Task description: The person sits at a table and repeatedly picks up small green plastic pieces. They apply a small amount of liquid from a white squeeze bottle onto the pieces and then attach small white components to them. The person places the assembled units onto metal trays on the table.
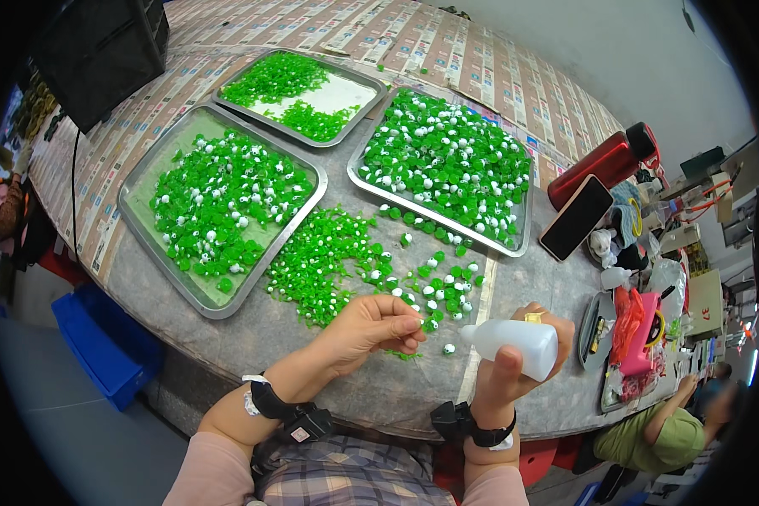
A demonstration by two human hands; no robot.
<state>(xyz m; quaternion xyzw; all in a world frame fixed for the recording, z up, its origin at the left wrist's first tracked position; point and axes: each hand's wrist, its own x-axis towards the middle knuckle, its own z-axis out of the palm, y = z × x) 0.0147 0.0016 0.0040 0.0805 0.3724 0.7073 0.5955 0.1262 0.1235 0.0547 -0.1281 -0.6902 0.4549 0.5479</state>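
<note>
**Close in: two hands, a bottle, green pieces**

Nearest, the left hand (pixel 371 331) has its fingertips pinched together on something small and green (pixel 415 321); what it is exactly is too tiny to make out. The right hand (pixel 519 358) is wrapped around a white squeeze bottle (pixel 514 340), lying sideways with its nozzle pointing toward the left fingers, just beside them. The bottle's far end is hidden behind the fingers. Both wrists wear black straps. The person's lap is cut off by the lower edge.

Just past the hands, a loose pile (pixel 329 261) of green and white pieces lies on the bare table (pixel 363 396); they are too many and too small to count. One stray piece (pixel 449 348) lies near the nozzle.

Farther out stand three metal trays: a left tray (pixel 135 223) and a right tray (pixel 523 240), both full of green and white pieces, and a far tray (pixel 379 84) holding only green ones with bare white patches between.

At the right, one dark phone (pixel 575 218) leans against one red flask (pixel 603 164). Beyond them is a clutter of tools and bags, hard to tell apart. Another person (pixel 662 434) in green sits low at the right, partly cut off.

The table is grey near the front and covered with printed paper farther back. One black crate (pixel 101 51) stands at the far left corner, one blue bin (pixel 105 350) on the floor below. A pale wall closes the background.
</note>
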